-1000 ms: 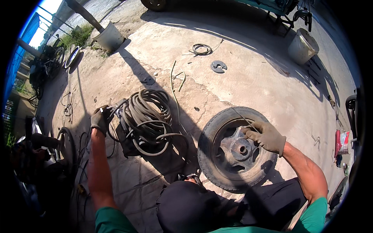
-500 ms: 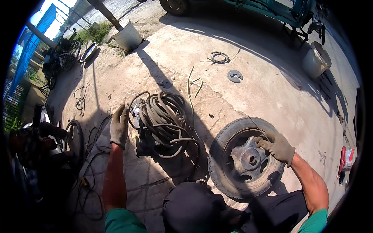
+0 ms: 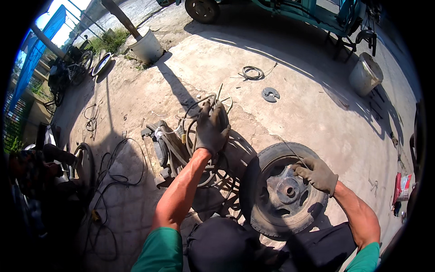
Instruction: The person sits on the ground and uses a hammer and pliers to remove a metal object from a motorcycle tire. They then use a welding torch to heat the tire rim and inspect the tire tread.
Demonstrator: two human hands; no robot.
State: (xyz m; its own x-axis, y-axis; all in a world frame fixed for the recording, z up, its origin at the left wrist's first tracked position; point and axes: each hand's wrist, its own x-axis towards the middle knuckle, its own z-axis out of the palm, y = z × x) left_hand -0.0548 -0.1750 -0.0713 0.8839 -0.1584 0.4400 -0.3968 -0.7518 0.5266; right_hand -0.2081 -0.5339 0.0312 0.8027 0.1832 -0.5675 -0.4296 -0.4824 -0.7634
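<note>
My gloved left hand [image 3: 211, 129] grips the coiled black hose [image 3: 179, 152] from above, lifting part of it over a dark bundle of equipment [image 3: 158, 147] with a white wrap on it, whose lower parts are hidden. My gloved right hand [image 3: 319, 174] holds a thin metal rod [image 3: 294, 153], its fingers closed around it over a tyred wheel [image 3: 256, 199] lying flat on the concrete, with a bare hub and slotted rim.
A small hose loop [image 3: 252, 72] and slotted grey disc [image 3: 270, 94] lie ahead. White buckets [image 3: 144, 47] [image 3: 364, 75] flank the teal cart [image 3: 299, 13]. Loose cables [image 3: 118, 179] and a dark wheel [image 3: 84, 167] are left, parked bikes [image 3: 68, 75] farther back, a red package [image 3: 401, 186] right.
My left hand has moved from the left side of the coil to its middle and top, and the coil has shifted and loosened. My right hand still holds the rod over the wheel.
</note>
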